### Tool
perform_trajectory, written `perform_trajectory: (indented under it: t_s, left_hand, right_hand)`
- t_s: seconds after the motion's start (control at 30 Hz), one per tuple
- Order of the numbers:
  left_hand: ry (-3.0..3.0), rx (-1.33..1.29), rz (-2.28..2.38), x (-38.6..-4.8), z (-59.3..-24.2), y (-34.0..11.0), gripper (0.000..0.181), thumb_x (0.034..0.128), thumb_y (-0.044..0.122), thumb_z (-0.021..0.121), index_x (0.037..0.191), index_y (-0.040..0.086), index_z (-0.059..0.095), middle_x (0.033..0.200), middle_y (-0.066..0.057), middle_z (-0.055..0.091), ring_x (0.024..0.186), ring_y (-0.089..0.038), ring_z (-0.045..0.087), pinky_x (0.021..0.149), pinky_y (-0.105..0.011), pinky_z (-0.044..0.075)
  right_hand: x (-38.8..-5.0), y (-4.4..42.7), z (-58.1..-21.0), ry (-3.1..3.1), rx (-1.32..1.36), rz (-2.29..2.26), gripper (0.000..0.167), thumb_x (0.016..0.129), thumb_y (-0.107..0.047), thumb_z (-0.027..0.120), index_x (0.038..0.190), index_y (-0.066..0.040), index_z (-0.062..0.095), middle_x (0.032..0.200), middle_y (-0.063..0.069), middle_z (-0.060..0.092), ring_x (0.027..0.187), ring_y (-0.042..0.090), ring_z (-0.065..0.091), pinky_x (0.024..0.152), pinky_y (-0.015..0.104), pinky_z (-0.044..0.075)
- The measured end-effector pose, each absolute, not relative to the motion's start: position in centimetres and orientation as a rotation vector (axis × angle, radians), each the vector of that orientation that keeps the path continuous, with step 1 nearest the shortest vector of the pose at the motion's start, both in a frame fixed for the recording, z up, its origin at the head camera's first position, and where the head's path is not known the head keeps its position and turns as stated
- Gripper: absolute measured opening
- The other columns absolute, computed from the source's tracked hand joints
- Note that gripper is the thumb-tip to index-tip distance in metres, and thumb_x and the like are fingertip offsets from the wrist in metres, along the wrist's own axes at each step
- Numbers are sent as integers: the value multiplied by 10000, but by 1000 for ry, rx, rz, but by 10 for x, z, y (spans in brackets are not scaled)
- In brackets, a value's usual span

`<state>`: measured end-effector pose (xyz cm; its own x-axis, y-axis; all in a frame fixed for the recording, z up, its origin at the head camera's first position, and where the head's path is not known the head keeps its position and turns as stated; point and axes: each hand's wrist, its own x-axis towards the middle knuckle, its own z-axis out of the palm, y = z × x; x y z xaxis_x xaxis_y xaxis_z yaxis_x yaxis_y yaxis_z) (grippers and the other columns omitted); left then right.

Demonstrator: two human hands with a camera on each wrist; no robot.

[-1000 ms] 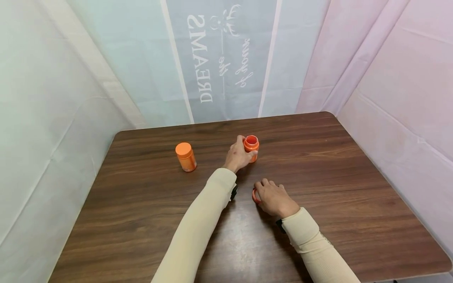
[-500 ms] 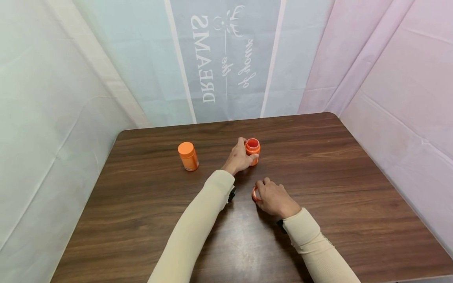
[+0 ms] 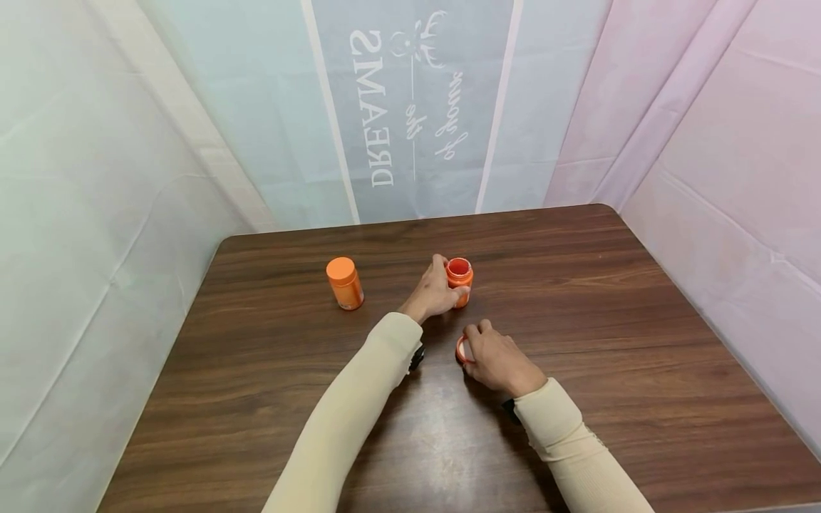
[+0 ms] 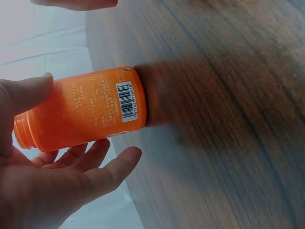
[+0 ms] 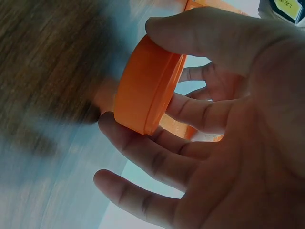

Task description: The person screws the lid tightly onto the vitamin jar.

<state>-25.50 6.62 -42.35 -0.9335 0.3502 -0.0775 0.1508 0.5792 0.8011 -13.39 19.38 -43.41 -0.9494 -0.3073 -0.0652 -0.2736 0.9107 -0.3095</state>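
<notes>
upright in left hand (image 3: 432, 291), gripped between thumb and fingers: uncapped orange jar (image 4: 90, 109); tilted in right hand (image 3: 502, 360), pinched by thumb and fingers: orange lid (image 5: 145, 83).

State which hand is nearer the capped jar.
Left. The left hand grips the open jar, to the right of the capped jar and apart from it. The right hand, holding the lid, is farther right and closer to the person.
</notes>
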Motion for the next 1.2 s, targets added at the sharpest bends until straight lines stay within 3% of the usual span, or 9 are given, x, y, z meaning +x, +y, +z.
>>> perform_trajectory:
  t_s: [0.33,0.67,1.2]
  left_hand:
    - [2573,432,1231,-249,-423,60,566,915,230,746,1281,72,344,1276,-133,488,1141,-255,546,996,-376,451]
    - [2538,419,1180,-241,-419,52,571,903,224,753,1272,89,339,1250,-119,480,1145,-255,532,1022,-390,436]
    - [2496,488,1201,-232,-421,31,570,908,212,741,1267,79,319,1229,-171,556,1132,-266,567,1010,-405,441]
  right_hand:
    - [-135,192,-436,3027,-460,-516,425,790,-94,798,1100,49,544,935,181,487,734,350,611,669,487,532]
    - [-136,190,-434,2996,-458,-535,453,808,-103,784,1147,80,545,971,180,500,800,324,594,724,469,530]
    - [-138,186,-431,3002,-474,-549,454,822,-137,779,1165,50,546,1005,150,551,875,328,589,761,503,511]
